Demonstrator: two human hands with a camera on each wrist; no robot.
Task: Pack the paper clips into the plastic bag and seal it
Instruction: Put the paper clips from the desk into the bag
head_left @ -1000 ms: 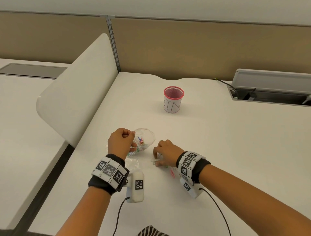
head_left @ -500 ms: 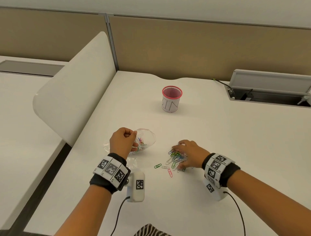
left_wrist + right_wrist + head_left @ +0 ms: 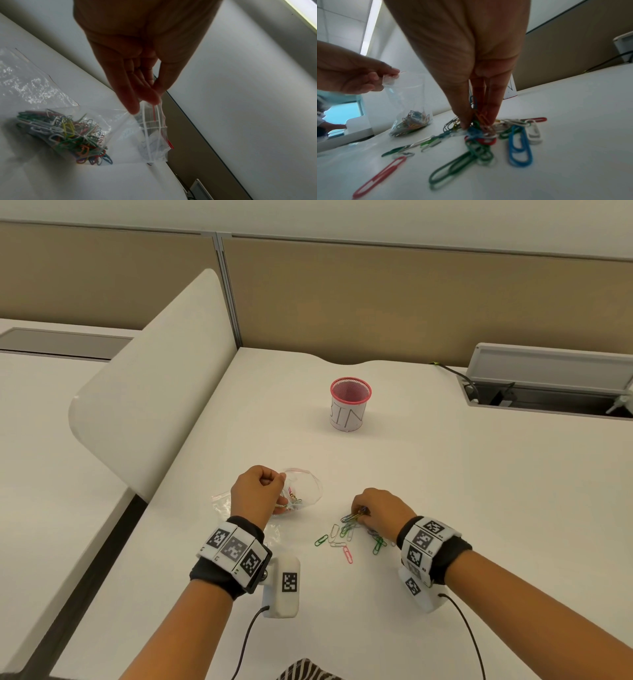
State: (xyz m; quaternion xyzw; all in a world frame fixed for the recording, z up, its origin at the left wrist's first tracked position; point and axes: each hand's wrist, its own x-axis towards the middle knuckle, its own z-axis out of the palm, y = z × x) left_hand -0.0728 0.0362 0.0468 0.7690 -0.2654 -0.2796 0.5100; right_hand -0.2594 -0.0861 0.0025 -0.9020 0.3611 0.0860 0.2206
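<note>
A clear zip bag point(image 3: 304, 490) point(image 3: 109, 129) point(image 3: 409, 102) with a red seal strip stands on the white desk, several coloured clips in its bottom. My left hand point(image 3: 257, 494) point(image 3: 147, 97) pinches the bag's rim and holds its mouth up. To the right lies a scatter of loose paper clips point(image 3: 346, 537) point(image 3: 488, 136), green, blue, red and white. My right hand point(image 3: 359, 513) point(image 3: 476, 120) reaches down into that pile, fingertips pinching a small bunch of clips.
A pink mesh cup point(image 3: 350, 404) labelled BIN stands further back at the centre. A white curved divider point(image 3: 150, 392) rises on the left. An open cable tray point(image 3: 548, 392) sits at the back right. Another crumpled clear bag point(image 3: 222, 503) lies left of my left hand.
My right hand moved from beside the bag rightward onto the loose pile and closed its fingertips on some clips. The left hand kept holding the bag in place.
</note>
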